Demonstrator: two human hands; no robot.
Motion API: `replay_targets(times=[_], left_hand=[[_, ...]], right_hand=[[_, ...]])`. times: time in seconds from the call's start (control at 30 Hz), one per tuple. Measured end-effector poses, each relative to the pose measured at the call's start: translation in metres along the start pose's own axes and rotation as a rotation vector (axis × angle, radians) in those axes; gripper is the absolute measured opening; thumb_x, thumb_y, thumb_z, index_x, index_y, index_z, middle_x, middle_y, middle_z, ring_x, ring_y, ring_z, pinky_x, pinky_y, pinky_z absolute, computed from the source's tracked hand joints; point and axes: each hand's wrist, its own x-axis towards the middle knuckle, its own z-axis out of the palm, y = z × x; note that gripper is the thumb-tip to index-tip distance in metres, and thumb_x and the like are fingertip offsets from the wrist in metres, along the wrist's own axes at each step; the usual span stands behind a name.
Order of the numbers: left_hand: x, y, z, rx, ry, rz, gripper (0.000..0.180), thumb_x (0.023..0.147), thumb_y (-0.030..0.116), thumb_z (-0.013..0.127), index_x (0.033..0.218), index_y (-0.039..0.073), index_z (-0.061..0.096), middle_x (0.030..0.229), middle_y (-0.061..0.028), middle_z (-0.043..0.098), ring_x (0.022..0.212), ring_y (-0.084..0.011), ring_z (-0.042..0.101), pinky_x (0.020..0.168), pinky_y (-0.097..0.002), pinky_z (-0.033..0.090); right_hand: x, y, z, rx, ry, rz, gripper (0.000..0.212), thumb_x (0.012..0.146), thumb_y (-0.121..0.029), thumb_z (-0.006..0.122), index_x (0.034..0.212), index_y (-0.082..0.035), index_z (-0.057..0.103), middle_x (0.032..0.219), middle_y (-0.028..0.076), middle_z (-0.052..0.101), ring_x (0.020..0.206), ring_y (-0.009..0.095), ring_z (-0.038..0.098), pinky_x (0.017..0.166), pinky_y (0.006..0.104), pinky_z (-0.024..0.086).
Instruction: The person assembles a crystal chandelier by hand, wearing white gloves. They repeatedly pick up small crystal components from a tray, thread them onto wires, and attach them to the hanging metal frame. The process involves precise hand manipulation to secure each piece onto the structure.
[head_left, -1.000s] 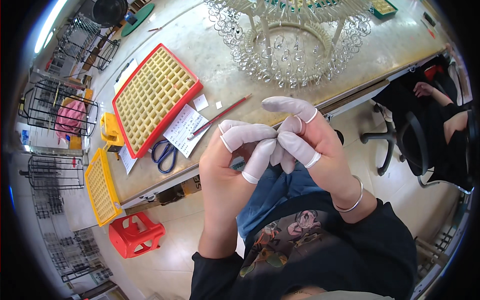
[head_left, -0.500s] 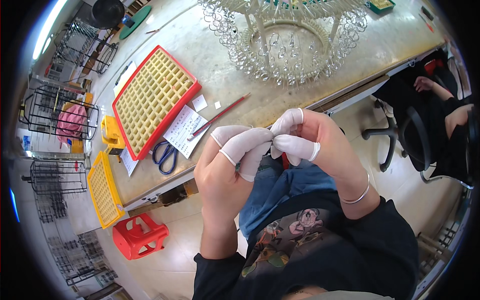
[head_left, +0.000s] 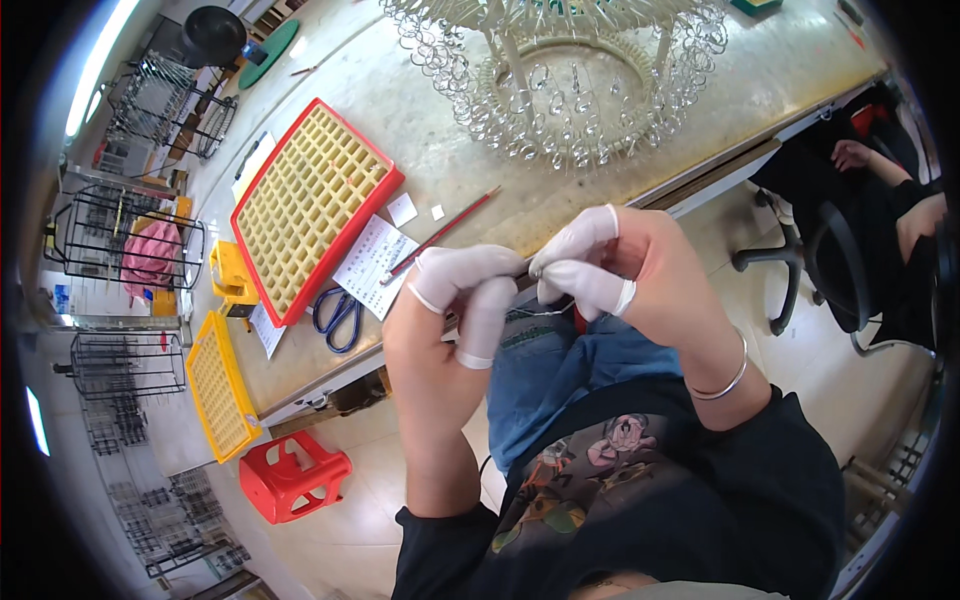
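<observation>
White finger cots cover several fingertips on both hands, which meet above my lap. My left hand (head_left: 450, 310) is closed, thumb and index pinched toward the right hand. Thumb and fingers of my right hand (head_left: 620, 260) also form a pinch, its tips almost touching the left ones. Whatever sits between the tips is too small to make out. Just below them shows a thin, pale, wire-like strand (head_left: 540, 313); which hand it belongs to is unclear. Beyond the hands, a round rack (head_left: 570, 100) carries many clear and silvery loops hanging around its rim.
On the table lie a red-rimmed compartment tray (head_left: 315, 210), a yellow tray (head_left: 222, 385), blue-handled scissors (head_left: 337, 320), a printed sheet (head_left: 372, 262) and a red pencil (head_left: 440, 235). A red stool (head_left: 292, 478) stands on the floor. Another person (head_left: 900, 190) sits at right by an office chair (head_left: 840, 275).
My fingertips, pressed together before, have drawn slightly apart, the left hand shifting left. A thin strand now shows below them. The surroundings have shifted slightly in the view.
</observation>
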Motion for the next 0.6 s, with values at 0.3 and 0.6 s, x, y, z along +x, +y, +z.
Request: replay_targets(times=[0.3, 0.6], left_hand=[[0.012, -0.013, -0.014, -0.680, -0.091, -0.066, 0.019, 0.088, 0.003, 0.040, 0.104, 0.002, 0.050, 0.061, -0.0011, 0.041, 0.049, -0.0080, 0.034, 0.041, -0.0213, 0.027], [0.011, -0.021, -0.015, -0.878, -0.126, -0.033, 0.015, 0.085, -0.002, 0.044, 0.099, 0.001, 0.049, 0.074, -0.0032, 0.047, 0.051, -0.0087, 0.036, 0.043, -0.0231, 0.026]], right_hand=[[0.011, -0.006, 0.016, -0.577, 0.113, -0.720, 0.014, 0.071, 0.002, 0.069, 0.083, -0.004, 0.066, 0.082, 0.006, 0.059, 0.074, 0.017, 0.058, 0.063, 0.0266, 0.046], [0.010, -0.002, 0.024, -0.631, 0.117, -0.781, 0.010, 0.070, -0.006, 0.067, 0.080, -0.007, 0.063, 0.080, 0.005, 0.056, 0.076, 0.025, 0.056, 0.067, 0.0354, 0.045]])
